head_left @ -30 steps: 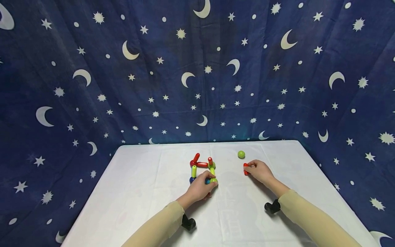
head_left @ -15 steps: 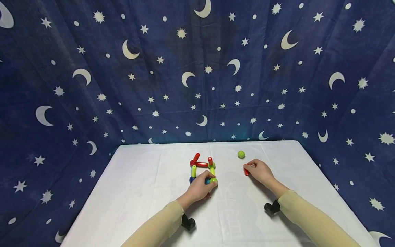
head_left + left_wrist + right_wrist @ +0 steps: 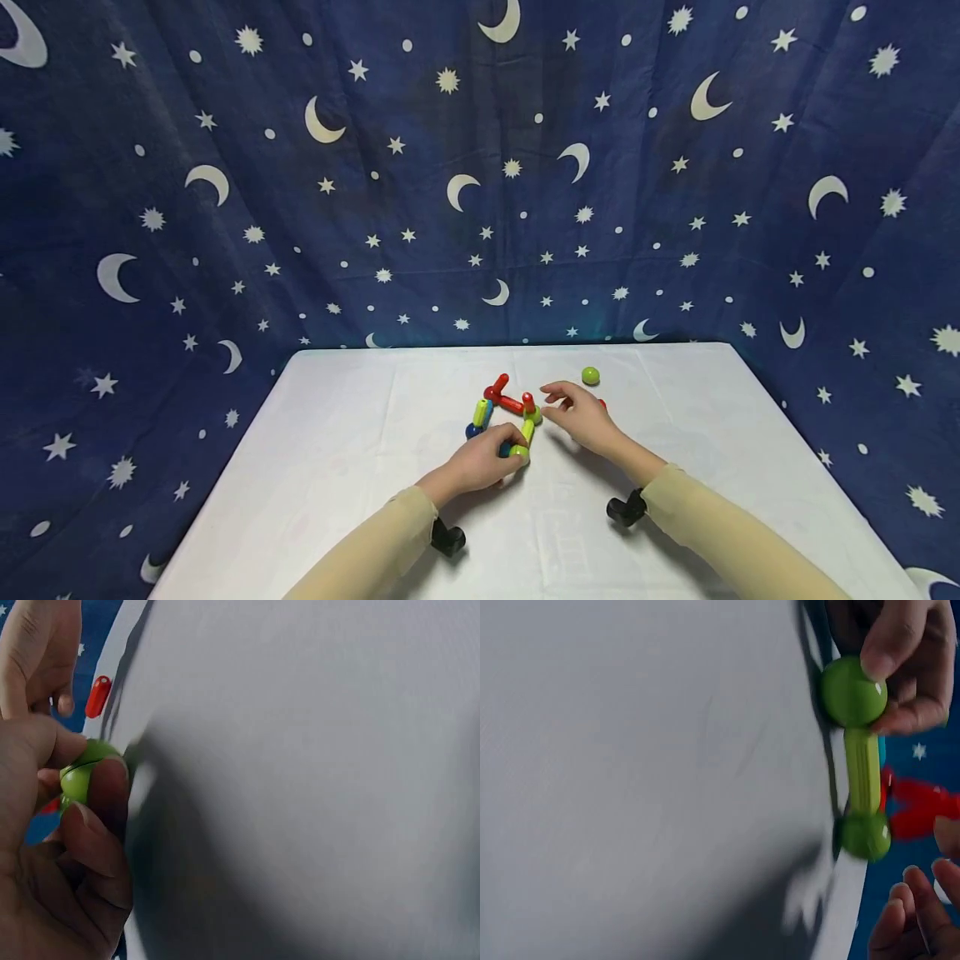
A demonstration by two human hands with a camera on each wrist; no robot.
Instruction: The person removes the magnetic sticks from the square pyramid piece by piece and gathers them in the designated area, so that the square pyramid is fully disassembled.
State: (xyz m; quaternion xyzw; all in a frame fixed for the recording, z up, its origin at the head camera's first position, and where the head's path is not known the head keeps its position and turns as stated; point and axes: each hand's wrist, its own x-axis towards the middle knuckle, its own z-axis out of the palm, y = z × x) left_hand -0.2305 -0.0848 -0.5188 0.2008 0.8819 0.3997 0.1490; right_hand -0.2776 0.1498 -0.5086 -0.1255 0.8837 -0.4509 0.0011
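My left hand [image 3: 480,458] pinches a green ball [image 3: 849,694] at the near right corner of a frame built from toy rods and balls. A yellow-green rod [image 3: 862,769] joins it to another green ball [image 3: 866,836], on which a red rod [image 3: 528,402] stands. My right hand [image 3: 588,417] is just right of that corner, thumb and fingers parted, holding nothing. The frame's far side has a red rod [image 3: 512,405], a dark red ball [image 3: 491,396] and a tilted red rod [image 3: 502,382]. At left, a yellow-green rod [image 3: 481,412] rises from a dark blue ball [image 3: 473,431].
A loose red rod [image 3: 98,696] lies on the white-covered table [image 3: 337,467], mostly behind my right hand in the head view. Farther back sits a loose green ball [image 3: 591,376]. A dark blue curtain [image 3: 420,192] with moons and stars hangs behind the table.
My right hand has let go of the loose red rod and moved left to the frame. The frame has turned slightly, its far side shifting right, while my left hand keeps its pinch.
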